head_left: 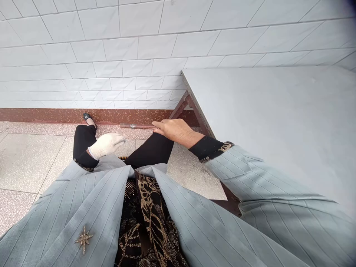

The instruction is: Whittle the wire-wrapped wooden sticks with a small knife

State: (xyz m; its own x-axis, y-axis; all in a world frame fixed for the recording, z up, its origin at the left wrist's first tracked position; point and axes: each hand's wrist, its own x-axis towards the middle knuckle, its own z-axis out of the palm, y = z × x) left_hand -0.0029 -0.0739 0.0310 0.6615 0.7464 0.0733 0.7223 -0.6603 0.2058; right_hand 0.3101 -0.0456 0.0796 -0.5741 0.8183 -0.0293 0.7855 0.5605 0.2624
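Observation:
My right hand is bare and closed around one end of a slim reddish-brown rod. Its index finger lies along the rod. Silvery wire is wound around the rod near its free end, which points left. To the left, my left hand wears a white knitted glove, with a greyish patch at the fingertips. Its fingers are curled together over my lap, apart from the rod; whether anything is inside them is hidden. Under both hands are my legs in black trousers.
At the right stands a table with a pale top and reddish-brown legs, its edge close to my right forearm. A white tiled wall with a brown skirting runs in front. Speckled tiles cover the floor.

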